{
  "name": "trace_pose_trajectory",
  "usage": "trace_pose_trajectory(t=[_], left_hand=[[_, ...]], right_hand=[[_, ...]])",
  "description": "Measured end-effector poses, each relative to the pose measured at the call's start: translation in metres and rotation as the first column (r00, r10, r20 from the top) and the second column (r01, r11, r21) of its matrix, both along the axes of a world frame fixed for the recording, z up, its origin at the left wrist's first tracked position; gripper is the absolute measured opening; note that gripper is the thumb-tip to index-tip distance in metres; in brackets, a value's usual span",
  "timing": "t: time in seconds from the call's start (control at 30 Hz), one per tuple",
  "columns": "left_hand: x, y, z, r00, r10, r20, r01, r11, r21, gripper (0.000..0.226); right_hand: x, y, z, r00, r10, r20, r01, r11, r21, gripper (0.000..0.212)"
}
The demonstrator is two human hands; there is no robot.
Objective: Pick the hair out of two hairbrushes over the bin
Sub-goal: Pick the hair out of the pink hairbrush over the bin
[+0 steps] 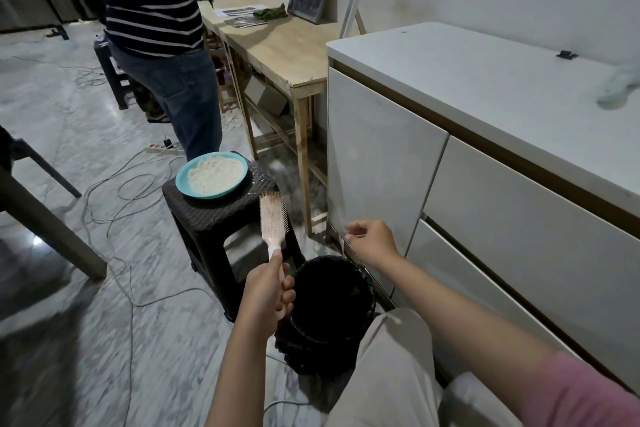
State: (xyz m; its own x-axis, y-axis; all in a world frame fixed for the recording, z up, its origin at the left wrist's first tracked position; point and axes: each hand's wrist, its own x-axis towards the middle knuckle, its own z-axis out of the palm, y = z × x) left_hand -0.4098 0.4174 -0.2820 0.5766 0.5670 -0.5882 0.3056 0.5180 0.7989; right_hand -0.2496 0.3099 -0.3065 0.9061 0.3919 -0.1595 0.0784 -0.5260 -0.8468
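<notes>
My left hand grips the handle of a pink hairbrush and holds it upright, bristles facing right, just left of and above the black bin on the floor. My right hand hovers above the bin's far side, apart from the brush. Its fingers are curled and its thumb and fingertips are pressed together. Any hair between them is too fine to see. Only one hairbrush is in view.
A dark stool carries a teal plate of rice just behind the brush. White cabinet drawers stand right of the bin, a wooden table behind. A person in a striped top stands at back left. Cables cross the floor.
</notes>
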Motion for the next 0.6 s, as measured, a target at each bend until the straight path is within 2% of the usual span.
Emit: trace_pose_trajectory(t=[0.07,0.17,0.3,0.4,0.43,0.53,0.6], left_hand=[[0.000,-0.001,0.005,1.000,-0.023,0.005,0.023,1.000,-0.003,0.034],[-0.002,-0.002,0.009,0.999,-0.052,0.016,0.052,0.999,0.007,0.034],[-0.004,-0.004,0.009,0.995,-0.096,0.029,0.095,0.995,0.037,0.035],[-0.003,-0.009,0.007,0.987,-0.162,0.017,0.161,0.986,0.050,0.035],[-0.003,-0.010,0.006,0.982,-0.188,0.011,0.187,0.981,0.058,0.035],[-0.002,-0.017,0.005,0.959,-0.283,-0.008,0.282,0.954,0.104,0.033],[-0.001,-0.022,0.005,0.941,-0.338,-0.019,0.337,0.929,0.150,0.032]], right_hand=[[-0.001,0.001,0.003,0.996,0.067,-0.057,-0.066,0.998,0.006,0.029],[0.002,-0.001,0.008,0.997,0.067,-0.049,-0.066,0.998,0.022,0.037],[0.005,0.000,0.013,0.999,-0.051,-0.011,0.052,0.993,0.104,0.026],[0.002,0.006,0.019,0.998,-0.055,-0.026,0.060,0.971,0.232,0.008],[0.000,0.008,0.022,0.999,-0.036,-0.029,0.042,0.963,0.268,0.011],[-0.004,0.016,0.033,0.998,0.069,0.014,-0.070,0.951,0.300,0.050],[-0.005,0.020,0.037,0.993,0.110,0.045,-0.119,0.943,0.310,0.064]])
